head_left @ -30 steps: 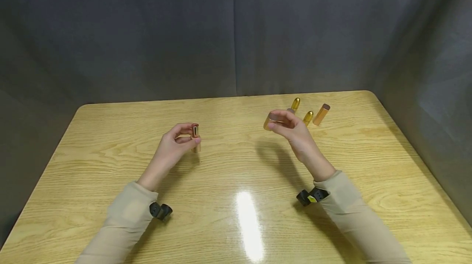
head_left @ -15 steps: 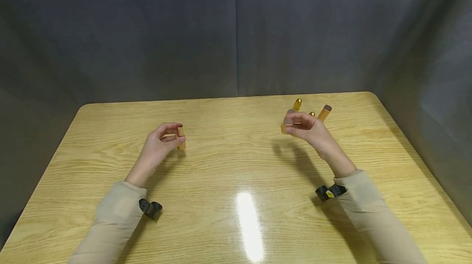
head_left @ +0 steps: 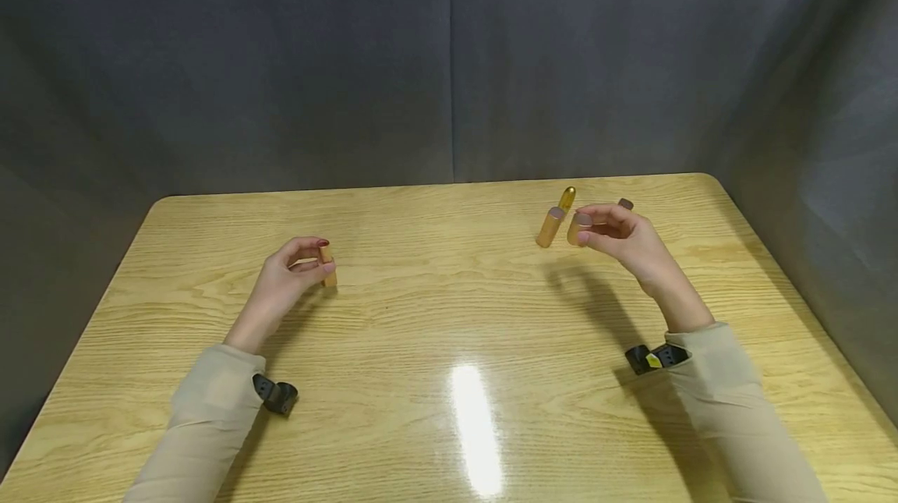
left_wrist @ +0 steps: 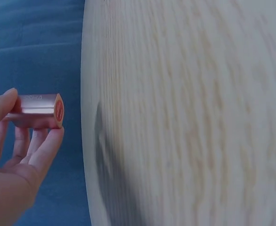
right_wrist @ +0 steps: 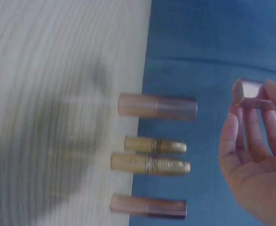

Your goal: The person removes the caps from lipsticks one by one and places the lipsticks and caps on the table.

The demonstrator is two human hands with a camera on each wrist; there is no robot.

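Observation:
At left, my left hand (head_left: 281, 285) pinches an uncapped rose-gold lipstick (head_left: 329, 274) upright just above the table. In the left wrist view a round red label shows on the end of the lipstick (left_wrist: 36, 111). My right hand (head_left: 638, 246) holds a short rose-gold lipstick cap (head_left: 577, 232) by thumb and fingertips, raised off the table at right. Close by stand a capped rose-gold lipstick (head_left: 550, 228) and a gold round-topped lipstick (head_left: 567, 199). The right wrist view also shows a second gold lipstick (right_wrist: 150, 164) and another rose-gold lipstick (right_wrist: 148, 206), mostly hidden behind my hand from above.
The wooden table (head_left: 421, 292) has a bright light reflection (head_left: 475, 429) near its front. A dark curtain (head_left: 316, 74) hangs behind its back edge and along the right side. Each sleeve carries a black wrist camera (head_left: 275, 394).
Both hands have moved apart: the left with the lipstick to the left, the right with the cap to the right, now in front of the standing lipsticks. Neither hand has let go.

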